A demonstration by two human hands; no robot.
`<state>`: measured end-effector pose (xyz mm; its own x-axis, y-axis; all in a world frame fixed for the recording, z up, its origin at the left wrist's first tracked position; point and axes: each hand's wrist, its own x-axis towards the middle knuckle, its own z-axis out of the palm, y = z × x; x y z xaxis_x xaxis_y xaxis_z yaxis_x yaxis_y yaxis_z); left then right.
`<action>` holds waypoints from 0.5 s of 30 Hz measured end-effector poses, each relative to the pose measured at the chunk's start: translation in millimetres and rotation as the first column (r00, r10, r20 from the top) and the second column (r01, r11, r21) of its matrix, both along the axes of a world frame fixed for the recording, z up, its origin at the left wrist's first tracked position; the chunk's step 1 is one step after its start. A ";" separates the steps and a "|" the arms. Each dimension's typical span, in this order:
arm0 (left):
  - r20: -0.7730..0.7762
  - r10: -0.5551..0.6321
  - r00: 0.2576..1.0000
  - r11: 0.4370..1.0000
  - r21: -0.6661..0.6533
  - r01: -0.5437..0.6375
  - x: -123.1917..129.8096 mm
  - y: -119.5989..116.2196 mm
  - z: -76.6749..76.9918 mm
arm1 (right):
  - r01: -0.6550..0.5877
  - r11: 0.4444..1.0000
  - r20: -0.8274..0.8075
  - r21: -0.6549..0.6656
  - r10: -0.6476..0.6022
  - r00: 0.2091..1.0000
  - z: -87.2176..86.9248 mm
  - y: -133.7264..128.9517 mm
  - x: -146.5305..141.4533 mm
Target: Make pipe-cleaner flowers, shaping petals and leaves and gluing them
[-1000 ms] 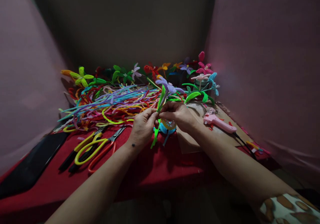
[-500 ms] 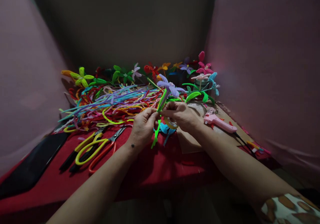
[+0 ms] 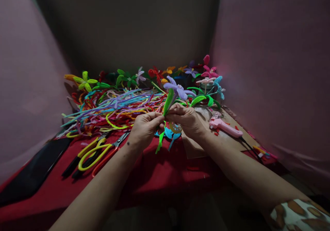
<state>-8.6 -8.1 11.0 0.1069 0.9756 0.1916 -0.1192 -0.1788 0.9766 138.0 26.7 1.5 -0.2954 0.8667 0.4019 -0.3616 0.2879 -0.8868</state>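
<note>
A lilac pipe-cleaner flower [image 3: 179,88] is held up over the table's middle, its petals above my fingers. Beside its stem stands a bright green pipe-cleaner leaf [image 3: 168,102]. My left hand [image 3: 145,129] pinches the stem at the leaf's base, and my right hand [image 3: 187,121] pinches the same spot from the other side. The fingertips meet and hide the join. Under my right fingers shows a yellowish ring like a tape roll [image 3: 175,127]; whether it hangs from the hand or lies on the table I cannot tell. Blue pipe-cleaner pieces [image 3: 168,134] lie below.
Many loose pipe cleaners [image 3: 121,105] are heaped at the back left. Yellow-handled pliers [image 3: 89,148] and scissors [image 3: 103,153] lie left, near a black flat object [image 3: 33,169]. A pink glue gun [image 3: 225,126] rests on cardboard [image 3: 193,147] at right. Finished flowers [image 3: 210,71] line the back.
The green leaf has turned so its broad face shows, and the flower has tilted slightly right. My fingertips have drawn together at the leaf's base.
</note>
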 end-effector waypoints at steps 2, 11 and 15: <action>-0.008 0.008 1.000 1.000 -0.003 -0.008 1.2 -0.5 1.6 | -0.005 0.999 -0.030 -0.033 0.004 1.000 -1.4 -0.3 -2.3; -0.254 0.390 0.885 0.886 0.367 -0.284 9.0 -6.2 -3.9 | 0.114 0.988 0.023 -0.108 -0.112 0.993 4.3 -8.5 -11.2; -0.352 0.514 0.782 0.785 0.560 -0.264 7.0 -5.8 -8.0 | 0.164 0.981 0.066 -0.106 -0.157 0.985 10.8 -14.8 -13.0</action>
<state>-1.6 -13.8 3.0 -0.0656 0.7547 0.6527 0.5054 -0.5389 0.6739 125.0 11.9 12.3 -0.1686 0.9429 0.2872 -0.2666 0.2369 -0.9342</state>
